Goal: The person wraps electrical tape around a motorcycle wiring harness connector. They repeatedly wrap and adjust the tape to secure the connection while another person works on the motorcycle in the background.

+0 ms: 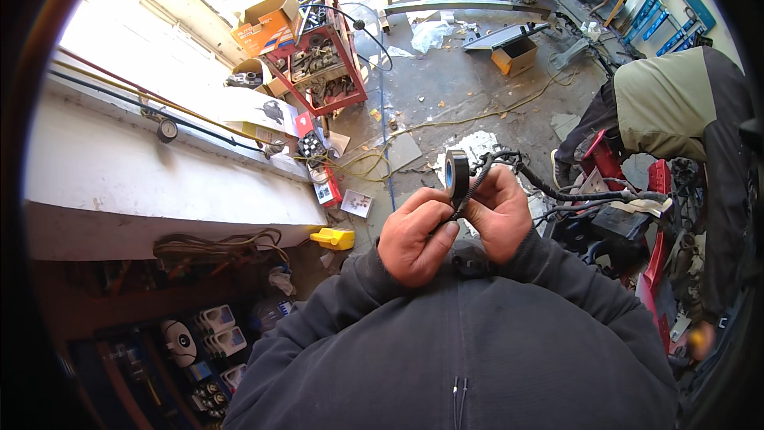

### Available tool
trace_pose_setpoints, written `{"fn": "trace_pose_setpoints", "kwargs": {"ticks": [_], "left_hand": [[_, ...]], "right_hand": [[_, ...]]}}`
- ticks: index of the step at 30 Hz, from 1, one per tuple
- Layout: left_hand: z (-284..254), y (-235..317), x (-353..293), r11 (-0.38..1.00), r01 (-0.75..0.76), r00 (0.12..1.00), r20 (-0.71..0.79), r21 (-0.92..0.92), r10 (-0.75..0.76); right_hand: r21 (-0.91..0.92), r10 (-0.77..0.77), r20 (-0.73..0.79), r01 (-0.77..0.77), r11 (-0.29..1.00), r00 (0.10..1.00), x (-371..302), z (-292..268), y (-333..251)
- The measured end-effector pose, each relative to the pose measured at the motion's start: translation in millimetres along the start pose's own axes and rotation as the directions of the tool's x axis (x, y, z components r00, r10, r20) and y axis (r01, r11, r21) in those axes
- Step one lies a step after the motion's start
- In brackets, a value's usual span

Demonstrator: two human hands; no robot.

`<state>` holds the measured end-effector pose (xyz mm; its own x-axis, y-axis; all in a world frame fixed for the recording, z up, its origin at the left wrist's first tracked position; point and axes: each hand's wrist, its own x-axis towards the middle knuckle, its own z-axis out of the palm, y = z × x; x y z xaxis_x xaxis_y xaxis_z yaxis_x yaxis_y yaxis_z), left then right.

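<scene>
In front of my chest, my left hand [418,235] is closed, thumb pressed against curled fingers around the lower end of a black wiring harness [549,188]. My right hand [501,215] is also closed, gripping the harness a little higher up. A roll of black electrical tape [458,173] stands on edge at the left fingertips, beside the harness. Whether the tape's strip is stuck to the harness cannot be made out. From my right hand, the harness loops up and runs right in several branches toward dismantled vehicle parts [629,223].
At the right, another person [668,103] bends over the vehicle parts. A red tool cart [350,64] stands ahead on the left, near an orange box [267,24]. A yellow cable [477,118] crosses the floor. A yellow case [333,239] lies left of my arm.
</scene>
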<state>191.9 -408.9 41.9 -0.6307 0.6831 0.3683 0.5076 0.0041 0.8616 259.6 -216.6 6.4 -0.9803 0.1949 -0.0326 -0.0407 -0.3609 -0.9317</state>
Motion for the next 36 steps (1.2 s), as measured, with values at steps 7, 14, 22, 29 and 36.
{"fn": "trace_pose_setpoints", "kwargs": {"ticks": [7,14,22,29,36], "left_hand": [[-1.7,-2.8,1.1,0.996,-0.041,0.995,0.094,0.083,0.033],[0.4,-4.3,3.0,0.97,-0.089,0.99,0.122,0.224,0.063],[-8.0,-13.4,1.5,0.976,0.046,0.977,0.196,0.215,-0.089],[-6.3,-16.7,4.0,0.941,0.168,0.949,0.212,0.294,-0.236],[-2.6,-6.6,4.2,0.981,0.086,0.993,0.068,0.173,-0.099]], "right_hand": [[-0.02,-0.07,0.087,0.072,0.997,0.994,-8.0,-1.8,-24.0],[-0.098,0.282,0.282,-0.265,0.959,0.917,-6.5,-12.5,-45.0],[0.025,0.261,0.324,-0.284,0.958,0.909,-8.6,-31.7,-54.5],[-0.518,0.335,0.175,-0.202,0.831,0.926,-2.4,-28.7,-37.0],[-0.346,0.418,0.152,-0.348,0.871,0.896,-5.2,-27.9,-18.0]]}}
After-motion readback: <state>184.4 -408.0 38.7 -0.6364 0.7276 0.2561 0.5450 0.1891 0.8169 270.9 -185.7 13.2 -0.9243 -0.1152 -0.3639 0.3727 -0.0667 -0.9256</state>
